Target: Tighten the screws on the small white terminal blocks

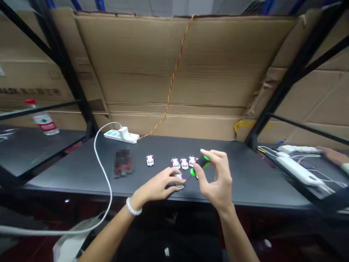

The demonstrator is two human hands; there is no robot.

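Note:
My right hand is closed round a black and green screwdriver, its thin shaft slanting down to the left. The shaft's tip reaches a small white part near the table's front edge. Around that part my left hand has its fingers closed, with a white beaded band on the wrist. Behind my hands, white and purple parts stand in a row, among them one at the left, one in the middle and one at the right. Another similar part lies apart to the left.
A power strip with a white plug and cable lies at the back left of the black table. A blurred dark object is left of the parts. Beyond the right post, a person's hand is near white strips. A bottle stands far left.

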